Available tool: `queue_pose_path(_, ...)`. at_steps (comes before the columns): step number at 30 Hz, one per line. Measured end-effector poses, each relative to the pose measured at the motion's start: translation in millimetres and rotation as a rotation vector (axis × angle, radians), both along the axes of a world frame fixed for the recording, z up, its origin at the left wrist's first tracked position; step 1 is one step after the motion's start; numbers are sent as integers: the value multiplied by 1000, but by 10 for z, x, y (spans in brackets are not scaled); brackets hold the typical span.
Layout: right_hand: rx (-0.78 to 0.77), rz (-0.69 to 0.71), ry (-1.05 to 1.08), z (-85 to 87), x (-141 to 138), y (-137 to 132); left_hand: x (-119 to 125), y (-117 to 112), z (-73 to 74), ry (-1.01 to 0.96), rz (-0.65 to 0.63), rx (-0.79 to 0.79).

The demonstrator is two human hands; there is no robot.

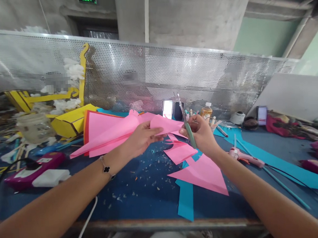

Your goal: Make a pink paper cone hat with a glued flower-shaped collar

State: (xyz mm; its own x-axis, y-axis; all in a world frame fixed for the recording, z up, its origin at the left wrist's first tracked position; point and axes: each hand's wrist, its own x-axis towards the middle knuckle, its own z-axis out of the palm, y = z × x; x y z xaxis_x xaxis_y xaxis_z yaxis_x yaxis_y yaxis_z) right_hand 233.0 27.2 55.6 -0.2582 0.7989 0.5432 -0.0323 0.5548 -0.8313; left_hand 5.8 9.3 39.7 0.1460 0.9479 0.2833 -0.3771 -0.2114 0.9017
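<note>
My left hand (141, 138) pinches a large folded sheet of pink paper (108, 133) and holds it above the blue table (142, 192). My right hand (201, 132) grips a pair of scissors (186, 122) with a green handle, blades pointing up beside the paper's right edge. Cut pink triangles (202, 172) and a pink scrap (179, 152) lie on the table under my hands, over a teal paper strip (186, 200). A bracelet is on my left wrist.
A pink glue gun (244, 157) lies on teal paper (282, 163) at the right. A purple power strip (33, 171) with a white plug sits at the left. Yellow cardboard pieces (67, 122), a jar (35, 128), a bottle (206, 111) and a perforated metal screen (156, 72) stand behind.
</note>
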Motion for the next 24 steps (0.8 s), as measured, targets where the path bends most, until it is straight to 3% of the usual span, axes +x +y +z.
queue_pose_path(7,-16,81,34,-31,-77,-75,70,-58,-26,78,-69,19)
queue_pose_path(18,65,57,-36,-102,-67,-45,109,-166,-66,219,-223,-14)
queue_pose_path(20,29,89,-69,-107,-43,-18,121,-138,-73,217,-200,5)
queue_pose_path(24,2,122,-109,-92,1,7,118,-58,-92,162,-6,68)
